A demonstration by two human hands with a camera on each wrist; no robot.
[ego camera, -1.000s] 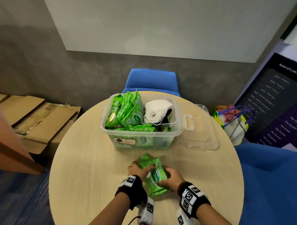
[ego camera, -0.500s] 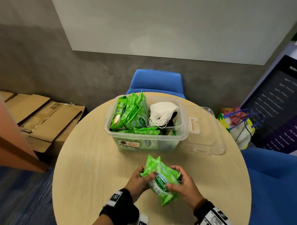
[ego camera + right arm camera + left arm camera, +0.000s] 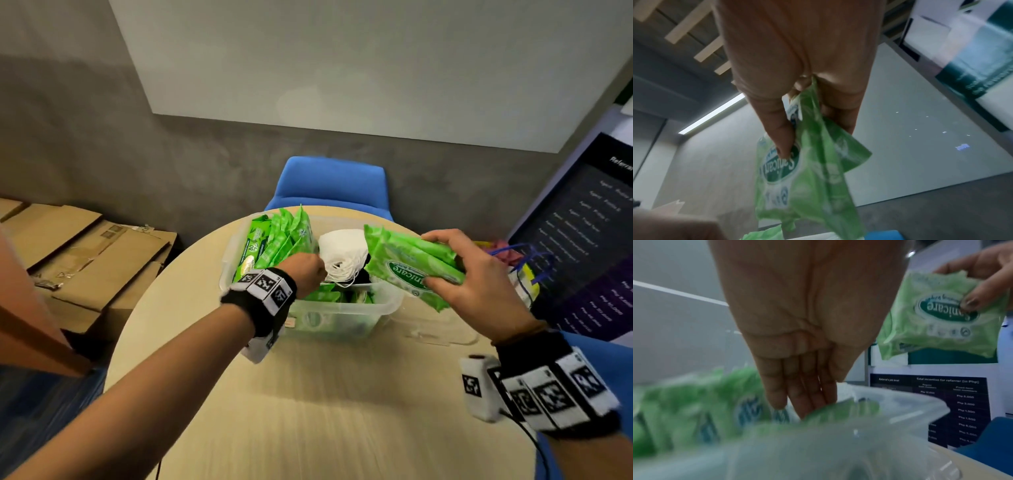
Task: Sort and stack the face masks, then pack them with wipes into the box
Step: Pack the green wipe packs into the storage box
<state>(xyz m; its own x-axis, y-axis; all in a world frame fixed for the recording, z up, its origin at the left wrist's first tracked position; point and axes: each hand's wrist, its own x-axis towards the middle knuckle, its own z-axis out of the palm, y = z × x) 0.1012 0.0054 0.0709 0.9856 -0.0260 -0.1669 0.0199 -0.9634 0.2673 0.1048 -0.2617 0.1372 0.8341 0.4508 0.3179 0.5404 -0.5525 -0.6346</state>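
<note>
Right hand: my right hand (image 3: 479,274) is closed round a green wipes pack (image 3: 411,267), thumb on the printed face and fingers behind, holding it in the air above the right side of the box (image 3: 387,303)
Left hand: my left hand (image 3: 306,274) reaches into the box with fingers (image 3: 797,395) straight and together, tips down among the wipes packs (image 3: 277,240) standing at the left; it grips nothing that I can see
Masks: the white face masks (image 3: 342,255) sit as a stack in the middle of the box, ear loops spilling at the front
Box fill: I judge it nearly full, packs standing above the rim
Risk, snag: lowering the pack blind, I could catch the loose loops and drag the stack askew
Risk, crush: forcing it into a tight gap may buckle the masks or tip the upright packs
Risk, slip: the film wrapper looks slick and soft, so a grip at one end could let it sag or drop outside onto the table (image 3: 308,411)
Lid: the clear lid (image 3: 442,329) lies right of the box; overfill may stop it closing
</note>
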